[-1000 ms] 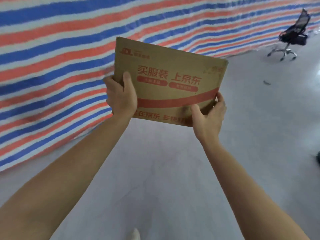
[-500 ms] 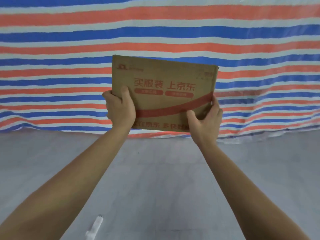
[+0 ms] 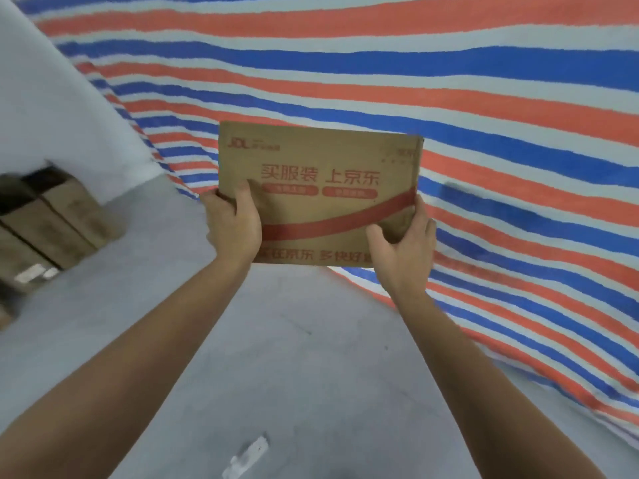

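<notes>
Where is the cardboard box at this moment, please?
In the head view the cardboard box is at centre, held between the left hand and right hand, before the striped tarp.

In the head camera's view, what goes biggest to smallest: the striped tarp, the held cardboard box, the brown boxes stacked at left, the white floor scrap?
1. striped tarp
2. cardboard box, though it is nearer the camera, so its lead over the next is unsure
3. stacked brown boxes
4. white scrap

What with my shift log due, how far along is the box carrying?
Done: the cardboard box is lifted clear of the floor. In hand: left hand and right hand grip its lower corners. Left: setting it down, perhaps by the stacked boxes at left.
</notes>
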A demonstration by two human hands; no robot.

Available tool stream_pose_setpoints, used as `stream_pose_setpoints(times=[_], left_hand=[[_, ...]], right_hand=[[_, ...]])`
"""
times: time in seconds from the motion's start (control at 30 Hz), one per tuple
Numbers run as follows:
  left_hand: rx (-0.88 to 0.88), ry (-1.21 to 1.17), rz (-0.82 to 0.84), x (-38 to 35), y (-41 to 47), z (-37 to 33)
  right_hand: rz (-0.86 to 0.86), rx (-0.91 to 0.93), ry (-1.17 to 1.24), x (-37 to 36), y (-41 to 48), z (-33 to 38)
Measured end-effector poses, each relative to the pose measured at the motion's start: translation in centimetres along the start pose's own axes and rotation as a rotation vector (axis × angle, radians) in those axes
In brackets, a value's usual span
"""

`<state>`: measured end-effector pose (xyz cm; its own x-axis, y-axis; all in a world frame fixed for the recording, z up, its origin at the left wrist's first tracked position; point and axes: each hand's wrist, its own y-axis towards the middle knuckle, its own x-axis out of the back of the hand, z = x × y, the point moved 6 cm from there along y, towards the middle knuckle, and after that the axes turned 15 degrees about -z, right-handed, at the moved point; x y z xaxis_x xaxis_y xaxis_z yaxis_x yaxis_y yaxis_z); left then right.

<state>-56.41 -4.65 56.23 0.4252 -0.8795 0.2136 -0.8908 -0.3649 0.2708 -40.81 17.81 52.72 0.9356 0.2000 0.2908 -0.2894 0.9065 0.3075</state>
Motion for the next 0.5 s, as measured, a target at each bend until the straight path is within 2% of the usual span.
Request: stream_pose_setpoints(times=[0.27, 0.4, 0.5], left_hand=[[0.140, 0.034, -0.442, 8.1, 17.4, 6.4], [0.121, 0.039, -0.608, 10.8, 25.1, 9.9], [0.148, 0.038, -0.659, 11.8, 31.0, 12.8]], right_hand=[[0.376, 0.214, 0.172, -24.3, -2.0, 10.4], [0.469, 0.326, 0.230, -35.7, -4.7, 14.6], [0.517, 0.372, 0.225, -43.7, -6.4, 17.5]])
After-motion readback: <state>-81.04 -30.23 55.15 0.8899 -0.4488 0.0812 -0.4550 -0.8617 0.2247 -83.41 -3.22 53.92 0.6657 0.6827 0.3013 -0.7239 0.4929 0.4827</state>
